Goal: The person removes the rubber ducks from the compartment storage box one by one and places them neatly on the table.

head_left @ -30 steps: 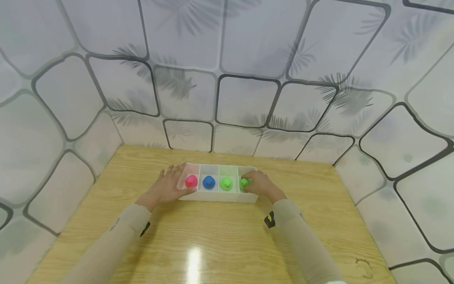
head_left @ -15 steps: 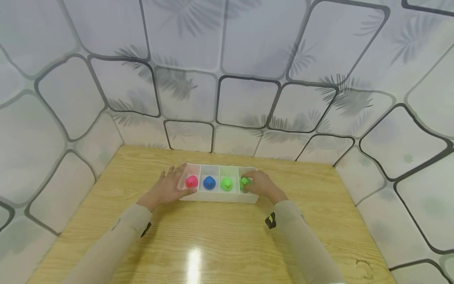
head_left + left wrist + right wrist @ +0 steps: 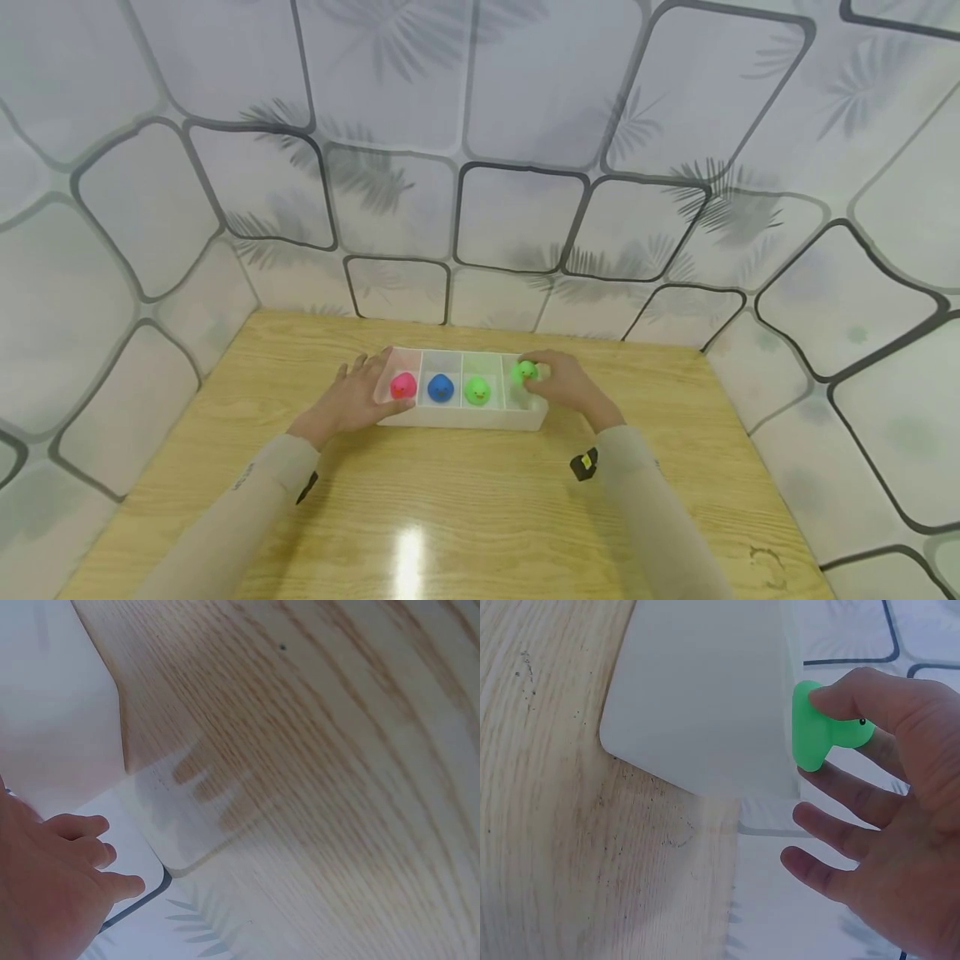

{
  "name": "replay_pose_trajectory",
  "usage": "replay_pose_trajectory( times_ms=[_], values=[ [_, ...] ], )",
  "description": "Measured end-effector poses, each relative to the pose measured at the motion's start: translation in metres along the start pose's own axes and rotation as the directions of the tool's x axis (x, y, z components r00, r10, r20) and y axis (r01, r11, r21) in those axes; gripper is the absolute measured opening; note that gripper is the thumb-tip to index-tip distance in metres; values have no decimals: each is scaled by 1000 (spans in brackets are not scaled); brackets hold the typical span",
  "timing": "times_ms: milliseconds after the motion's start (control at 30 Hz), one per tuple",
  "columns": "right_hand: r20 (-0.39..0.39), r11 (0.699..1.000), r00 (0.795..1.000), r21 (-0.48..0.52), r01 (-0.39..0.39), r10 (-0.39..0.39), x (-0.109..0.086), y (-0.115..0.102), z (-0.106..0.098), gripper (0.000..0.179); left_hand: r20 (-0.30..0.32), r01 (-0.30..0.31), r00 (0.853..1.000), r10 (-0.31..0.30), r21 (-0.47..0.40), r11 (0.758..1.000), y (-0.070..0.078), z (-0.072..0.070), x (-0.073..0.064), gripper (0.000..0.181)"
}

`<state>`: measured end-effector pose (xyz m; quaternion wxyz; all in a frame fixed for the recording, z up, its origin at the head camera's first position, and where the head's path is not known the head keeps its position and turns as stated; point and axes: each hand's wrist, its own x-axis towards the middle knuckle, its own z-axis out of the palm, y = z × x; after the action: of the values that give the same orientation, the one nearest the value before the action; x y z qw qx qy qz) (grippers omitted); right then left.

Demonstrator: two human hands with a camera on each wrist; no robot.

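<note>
A white divided box [image 3: 457, 417] stands across the table. In its left compartments sit a pink rubber duck [image 3: 402, 386], a blue rubber duck [image 3: 440, 388] and a green rubber duck [image 3: 477, 391], one in each. My right hand [image 3: 572, 385] pinches another green rubber duck [image 3: 810, 731] between thumb and fingers, at rim height over the rightmost compartment. In the right wrist view its lower fingers spread apart beside the box's end wall. My left hand [image 3: 347, 400] rests on the box's left end, thumb over the front rim, with several fingers [image 3: 120, 886] stretched out beyond it.
The wooden table [image 3: 465, 508] reaches back to a pale wall [image 3: 405, 208] patterned with dark rounded outlines and leaves. Similar walls stand at left and right. A dark mark [image 3: 768, 567] lies near the front right corner.
My right hand has raised the green rubber duck out of the rightmost compartment to its rim, shifting slightly up and right. My left hand and the box stay put.
</note>
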<state>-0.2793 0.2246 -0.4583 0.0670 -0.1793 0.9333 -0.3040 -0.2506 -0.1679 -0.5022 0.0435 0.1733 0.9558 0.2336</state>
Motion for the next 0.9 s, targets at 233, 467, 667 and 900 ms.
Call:
replay_pose_trajectory(
  times_ms=[233, 467, 667, 900],
  values=[
    [-74, 997, 997, 83, 2, 4, -8, 5, -9, 49, 2, 2, 1000, -2, 6, 1000, 1, -1, 0, 110],
    [-138, 995, 990, 97, -17, 30, -14, 12, -20, 44, 3, 3, 1000, -3, 9, 1000, 0, -1, 0, 110],
    [-161, 993, 986, 111, -33, 51, -17, 24, -26, 45, -4, 0, 1000, 0, 8, 1000, -1, 1, 0, 110],
    [-180, 991, 982, 126, -42, 64, -25, 36, -31, 46, 8, 4, 1000, -4, 4, 1000, -2, 2, 1, 111]
  ],
)
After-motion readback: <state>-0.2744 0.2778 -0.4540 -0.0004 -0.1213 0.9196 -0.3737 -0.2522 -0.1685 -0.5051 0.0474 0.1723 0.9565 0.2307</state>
